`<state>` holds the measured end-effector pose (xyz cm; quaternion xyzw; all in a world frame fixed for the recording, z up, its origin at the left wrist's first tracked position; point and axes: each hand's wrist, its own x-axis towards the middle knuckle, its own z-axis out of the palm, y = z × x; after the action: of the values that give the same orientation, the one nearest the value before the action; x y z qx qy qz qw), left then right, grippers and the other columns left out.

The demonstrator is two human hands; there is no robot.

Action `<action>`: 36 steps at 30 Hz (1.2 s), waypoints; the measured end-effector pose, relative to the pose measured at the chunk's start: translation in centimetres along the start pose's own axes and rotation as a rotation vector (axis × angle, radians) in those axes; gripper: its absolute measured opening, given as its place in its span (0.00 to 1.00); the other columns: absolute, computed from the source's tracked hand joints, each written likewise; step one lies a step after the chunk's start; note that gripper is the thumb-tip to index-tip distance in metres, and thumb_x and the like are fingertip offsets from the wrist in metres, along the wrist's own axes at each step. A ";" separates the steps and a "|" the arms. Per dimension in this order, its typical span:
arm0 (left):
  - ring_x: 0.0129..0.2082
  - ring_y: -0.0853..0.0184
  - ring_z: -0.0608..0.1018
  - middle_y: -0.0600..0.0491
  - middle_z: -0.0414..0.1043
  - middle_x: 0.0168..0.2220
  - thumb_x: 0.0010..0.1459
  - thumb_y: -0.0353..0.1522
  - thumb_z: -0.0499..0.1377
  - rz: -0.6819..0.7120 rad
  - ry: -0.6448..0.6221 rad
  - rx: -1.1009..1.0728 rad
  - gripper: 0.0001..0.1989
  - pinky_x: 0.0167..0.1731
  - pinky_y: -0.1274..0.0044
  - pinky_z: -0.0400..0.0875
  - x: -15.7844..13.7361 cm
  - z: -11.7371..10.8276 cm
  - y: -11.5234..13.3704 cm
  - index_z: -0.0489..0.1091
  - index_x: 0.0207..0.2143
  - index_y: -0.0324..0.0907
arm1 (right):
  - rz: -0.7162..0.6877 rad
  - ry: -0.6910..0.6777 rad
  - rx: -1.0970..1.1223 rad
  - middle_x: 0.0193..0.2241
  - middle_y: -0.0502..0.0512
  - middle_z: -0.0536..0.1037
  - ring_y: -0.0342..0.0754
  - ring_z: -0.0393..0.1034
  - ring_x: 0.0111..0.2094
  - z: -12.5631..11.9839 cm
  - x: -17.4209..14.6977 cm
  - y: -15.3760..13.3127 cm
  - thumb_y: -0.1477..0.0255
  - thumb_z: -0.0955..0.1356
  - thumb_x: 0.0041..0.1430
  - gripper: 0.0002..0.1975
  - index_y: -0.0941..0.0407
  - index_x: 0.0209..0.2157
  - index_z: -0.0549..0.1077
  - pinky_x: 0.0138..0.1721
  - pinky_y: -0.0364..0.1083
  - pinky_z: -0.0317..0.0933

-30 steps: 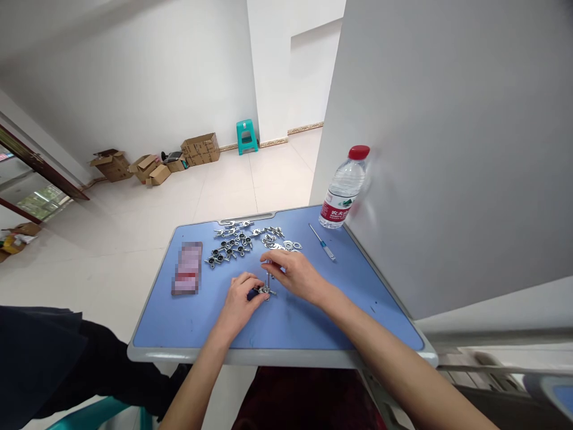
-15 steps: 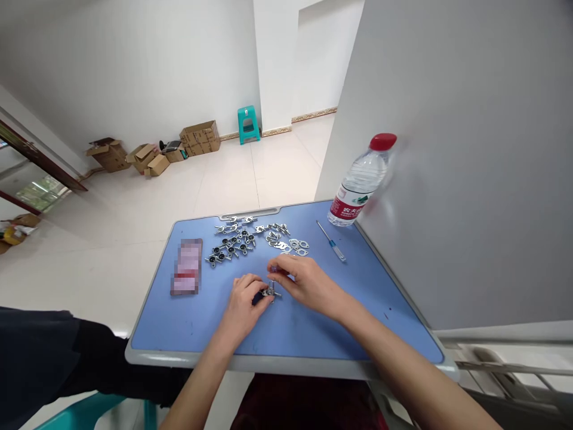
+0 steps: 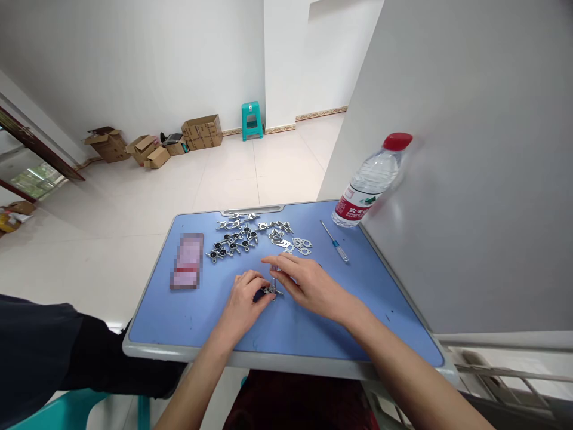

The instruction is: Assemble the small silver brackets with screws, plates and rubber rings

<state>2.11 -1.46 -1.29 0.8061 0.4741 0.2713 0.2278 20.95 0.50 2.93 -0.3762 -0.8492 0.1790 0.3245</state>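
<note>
On the blue table (image 3: 210, 316), my left hand (image 3: 244, 298) pinches a small metal fitting (image 3: 270, 290) between thumb and fingers, close to the tabletop. My right hand (image 3: 308, 283) is just above and to the right. Its thumb and forefinger are around the clear handle of a small screwdriver (image 3: 274, 283), whose thin shaft points straight down at the fitting; the fingers hide most of the handle. Beyond my hands lie several metal fittings with black round centres (image 3: 233, 246). Flat oval metal plates (image 3: 305, 251) are spread to their right.
Another screwdriver (image 3: 335, 240) with a blue and clear handle lies at the right. A large water bottle (image 3: 364, 188) stands by the grey partition (image 3: 483, 179). At the left is a blurred pinkish rectangular object (image 3: 187, 261). Beside the table's left side sits another person (image 3: 40, 352).
My right forefinger and thumb have straightened and parted a little around the screwdriver handle. The left hand keeps its hold on the fitting. The view has shifted slightly.
</note>
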 end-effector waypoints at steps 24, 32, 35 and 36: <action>0.39 0.63 0.74 0.51 0.73 0.39 0.61 0.31 0.60 0.007 0.008 0.039 0.01 0.42 0.68 0.65 0.1 0.1 -0.1 0.71 0.36 0.43 | 0.076 0.047 0.061 0.36 0.55 0.79 0.48 0.73 0.33 -0.2 0.2 0.7 0.75 0.61 0.66 0.14 0.54 0.51 0.70 0.34 0.46 0.64; 0.40 0.62 0.74 0.51 0.73 0.40 0.61 0.32 0.59 0.002 -0.007 0.032 0.02 0.43 0.68 0.65 0.1 0.1 -0.2 0.71 0.36 0.44 | 0.006 0.018 0.143 0.37 0.55 0.81 0.49 0.75 0.37 -1.0 0.0 1.0 0.74 0.60 0.67 0.14 0.52 0.49 0.73 0.40 0.49 0.67; 0.40 0.62 0.74 0.51 0.73 0.40 0.61 0.32 0.59 0.005 -0.004 0.046 0.01 0.42 0.68 0.65 0.1 0.1 -0.2 0.71 0.36 0.44 | 0.007 0.033 0.129 0.33 0.54 0.80 0.47 0.74 0.33 -0.9 0.1 1.1 0.73 0.61 0.67 0.11 0.53 0.42 0.75 0.36 0.46 0.66; 0.40 0.63 0.74 0.52 0.73 0.40 0.61 0.31 0.59 0.007 -0.002 0.049 0.01 0.42 0.68 0.65 0.1 0.1 -0.2 0.71 0.35 0.44 | 0.013 0.043 0.116 0.31 0.53 0.80 0.47 0.73 0.32 -0.9 0.2 1.1 0.73 0.61 0.66 0.11 0.54 0.39 0.75 0.34 0.45 0.65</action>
<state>2.10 -1.30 -1.44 0.8134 0.4776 0.2594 0.2074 22.06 1.38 3.08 -0.3662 -0.8277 0.2219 0.3627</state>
